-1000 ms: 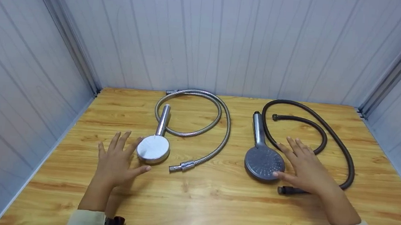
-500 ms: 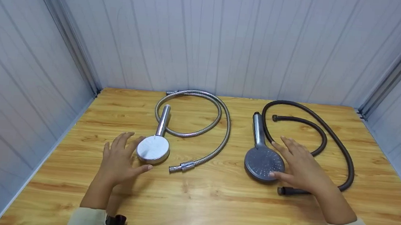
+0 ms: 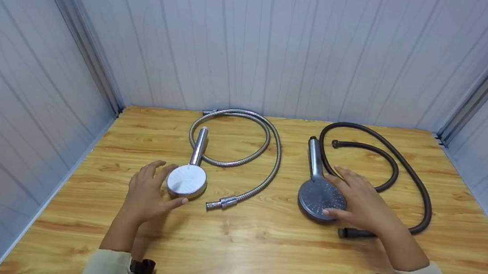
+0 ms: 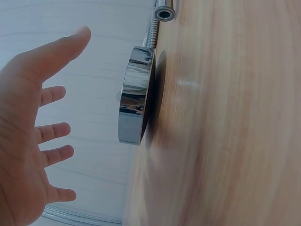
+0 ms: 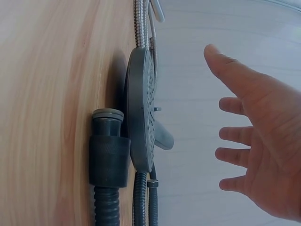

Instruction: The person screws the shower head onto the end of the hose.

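Observation:
On the left of the table lies a chrome shower head (image 3: 186, 180), its round white face up and its handle toward the back wall. My left hand (image 3: 145, 192) hovers beside it with fingers spread; the left wrist view shows a gap between the hand (image 4: 28, 136) and the chrome rim (image 4: 136, 94). A dark grey shower head (image 3: 316, 197) lies on the right, nozzle face up. Over its right edge is my right hand (image 3: 363, 202), fingers extended, holding nothing. In the right wrist view that hand (image 5: 268, 141) stays apart from the grey head (image 5: 141, 108).
A silver metal hose (image 3: 275, 162) loops behind the chrome head, one end near the table's middle. A black hose (image 3: 422, 190) curls behind and right of the grey head, passing under the right forearm. Pale panel walls (image 3: 253, 44) enclose the wooden table (image 3: 233, 252).
Both hands have shifted slightly inward, the left to the right and the right to the left over the grey head. Their fingers have drawn a little closer together. The shower heads and hoses stay put.

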{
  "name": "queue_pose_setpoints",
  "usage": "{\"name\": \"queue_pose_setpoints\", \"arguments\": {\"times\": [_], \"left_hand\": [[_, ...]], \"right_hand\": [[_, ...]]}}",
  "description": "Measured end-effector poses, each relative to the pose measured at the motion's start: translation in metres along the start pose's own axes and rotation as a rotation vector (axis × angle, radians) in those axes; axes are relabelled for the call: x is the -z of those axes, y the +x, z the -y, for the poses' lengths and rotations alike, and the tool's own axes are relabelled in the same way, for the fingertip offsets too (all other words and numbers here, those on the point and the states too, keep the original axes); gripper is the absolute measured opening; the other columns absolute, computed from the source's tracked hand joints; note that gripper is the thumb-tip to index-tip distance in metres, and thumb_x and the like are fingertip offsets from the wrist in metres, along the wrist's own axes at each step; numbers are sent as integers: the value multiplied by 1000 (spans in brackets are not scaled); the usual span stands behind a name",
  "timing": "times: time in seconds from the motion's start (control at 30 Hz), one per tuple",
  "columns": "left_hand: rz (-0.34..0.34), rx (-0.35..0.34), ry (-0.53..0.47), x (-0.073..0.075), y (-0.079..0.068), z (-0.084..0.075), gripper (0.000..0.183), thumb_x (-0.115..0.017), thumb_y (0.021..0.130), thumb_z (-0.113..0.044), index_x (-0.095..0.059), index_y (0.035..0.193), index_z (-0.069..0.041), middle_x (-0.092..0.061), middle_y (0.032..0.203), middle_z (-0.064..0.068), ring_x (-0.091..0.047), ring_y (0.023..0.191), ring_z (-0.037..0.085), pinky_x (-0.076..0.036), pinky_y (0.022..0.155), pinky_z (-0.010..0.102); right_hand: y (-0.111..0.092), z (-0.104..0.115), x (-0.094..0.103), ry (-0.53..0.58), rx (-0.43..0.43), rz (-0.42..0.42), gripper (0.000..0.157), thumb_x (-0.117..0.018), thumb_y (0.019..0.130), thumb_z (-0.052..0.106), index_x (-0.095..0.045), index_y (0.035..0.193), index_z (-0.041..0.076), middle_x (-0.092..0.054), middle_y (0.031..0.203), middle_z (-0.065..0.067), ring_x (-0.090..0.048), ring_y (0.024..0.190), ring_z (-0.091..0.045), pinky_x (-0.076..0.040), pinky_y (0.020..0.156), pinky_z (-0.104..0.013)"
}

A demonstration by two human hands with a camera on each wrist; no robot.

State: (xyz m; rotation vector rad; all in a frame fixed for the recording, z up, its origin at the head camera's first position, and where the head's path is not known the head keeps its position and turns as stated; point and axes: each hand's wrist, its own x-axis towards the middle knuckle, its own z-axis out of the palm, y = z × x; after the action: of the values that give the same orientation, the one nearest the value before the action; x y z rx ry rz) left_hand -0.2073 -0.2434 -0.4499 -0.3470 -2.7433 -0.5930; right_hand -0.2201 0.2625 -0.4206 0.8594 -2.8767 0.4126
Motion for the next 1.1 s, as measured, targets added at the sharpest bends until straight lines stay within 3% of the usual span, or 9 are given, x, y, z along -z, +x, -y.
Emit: {"name": "queue_pose_setpoints", "arguments": {"times": [0.27, 0.57, 0.87, 1.1], "left_hand": [[-12, 19, -31, -2, 1, 0, 85, -81, 70, -54, -52, 139, -14, -43, 141, 20, -37, 130, 42, -30, 94, 69], [-54, -12, -79, -6, 3, 3, 77, -81, 70, -54, -58, 132, -16, -49, 135, 18, -44, 124, 41, -36, 87, 66], [-72, -38, -137, -8, 6, 2, 74, -86, 67, -47, -61, 128, -13, -52, 131, 17, -48, 120, 39, -37, 90, 64], [-91, -56, -173, -10, 8, 1, 77, -89, 64, -43, -61, 129, -12, -53, 129, 16, -49, 118, 37, -39, 90, 63]], "right_hand": [[4, 3, -2, 12, 41, -13, 83, -76, 81, 46, -42, 148, 12, -31, 153, -22, -30, 136, -45, -24, 105, -64], [10, 4, -6, -18, 128, -36, 85, -83, 76, 36, -43, 146, 9, -37, 148, -25, -38, 132, -44, -31, 103, -62], [15, 9, -7, 26, 110, -7, 83, -85, 73, 33, -48, 143, 8, -36, 149, -24, -35, 134, -43, -25, 107, -62], [18, 17, -7, 139, 102, 11, 87, -88, 70, 34, -47, 144, 14, -32, 152, -21, -33, 134, -46, -33, 100, -63]]}}
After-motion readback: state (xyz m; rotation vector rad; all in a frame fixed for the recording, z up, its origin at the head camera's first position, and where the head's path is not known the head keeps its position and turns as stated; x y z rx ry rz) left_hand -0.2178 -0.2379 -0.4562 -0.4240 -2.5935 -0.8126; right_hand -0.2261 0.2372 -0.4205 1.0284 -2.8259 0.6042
